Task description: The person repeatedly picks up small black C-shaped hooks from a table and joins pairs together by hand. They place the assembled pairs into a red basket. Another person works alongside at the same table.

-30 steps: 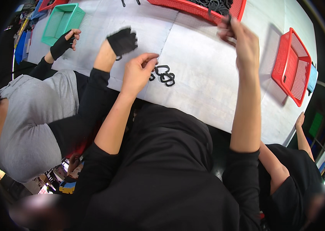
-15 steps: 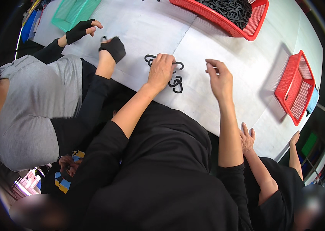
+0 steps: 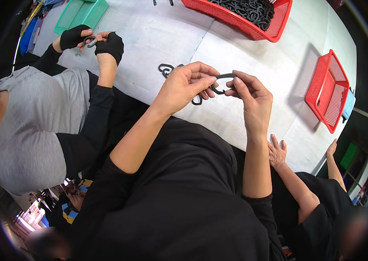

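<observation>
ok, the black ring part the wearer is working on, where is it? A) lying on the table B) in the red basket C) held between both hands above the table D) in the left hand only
C: the left hand and right hand both pinch the black ring part, lifted clear of the white table.

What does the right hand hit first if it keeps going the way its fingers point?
The right hand points left, toward the left hand. Both pinch the same black curved rubber piece, so it would likely meet the left hand's fingertips first; depth is unclear.
</observation>
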`<state>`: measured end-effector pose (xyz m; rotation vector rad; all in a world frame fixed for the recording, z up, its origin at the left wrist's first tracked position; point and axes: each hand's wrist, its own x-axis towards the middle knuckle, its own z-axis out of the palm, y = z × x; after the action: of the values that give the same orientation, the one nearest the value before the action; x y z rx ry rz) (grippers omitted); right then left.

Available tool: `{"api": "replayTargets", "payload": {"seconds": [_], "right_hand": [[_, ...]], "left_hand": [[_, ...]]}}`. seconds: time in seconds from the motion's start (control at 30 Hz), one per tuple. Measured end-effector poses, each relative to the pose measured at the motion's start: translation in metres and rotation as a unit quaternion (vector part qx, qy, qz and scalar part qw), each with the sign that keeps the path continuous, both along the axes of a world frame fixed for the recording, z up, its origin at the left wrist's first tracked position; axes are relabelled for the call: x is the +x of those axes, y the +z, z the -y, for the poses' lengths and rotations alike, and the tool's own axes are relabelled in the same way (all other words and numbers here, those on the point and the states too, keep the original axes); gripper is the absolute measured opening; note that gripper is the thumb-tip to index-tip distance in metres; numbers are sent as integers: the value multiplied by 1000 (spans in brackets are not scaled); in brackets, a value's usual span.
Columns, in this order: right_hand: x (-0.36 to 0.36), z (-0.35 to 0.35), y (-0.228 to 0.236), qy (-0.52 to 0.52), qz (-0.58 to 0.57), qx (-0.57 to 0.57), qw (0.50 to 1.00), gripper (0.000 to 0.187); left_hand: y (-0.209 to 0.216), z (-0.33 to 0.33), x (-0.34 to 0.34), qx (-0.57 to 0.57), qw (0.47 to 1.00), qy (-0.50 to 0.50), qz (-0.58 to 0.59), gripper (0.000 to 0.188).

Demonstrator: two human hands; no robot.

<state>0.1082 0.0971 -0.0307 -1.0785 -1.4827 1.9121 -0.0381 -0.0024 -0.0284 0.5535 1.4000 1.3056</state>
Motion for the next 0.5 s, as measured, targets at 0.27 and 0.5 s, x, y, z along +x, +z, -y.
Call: {"api": "replayTargets", "payload": {"seconds": [0.27, 0.5], "right_hand": [[8, 14, 19, -2, -26, -20, 999, 24], [18, 13, 20, 0, -41, 3, 999, 22]], "left_hand": [[22, 8, 1, 17, 1000, 18, 6, 19], [29, 6, 5, 25, 999, 15, 24, 19]]}}
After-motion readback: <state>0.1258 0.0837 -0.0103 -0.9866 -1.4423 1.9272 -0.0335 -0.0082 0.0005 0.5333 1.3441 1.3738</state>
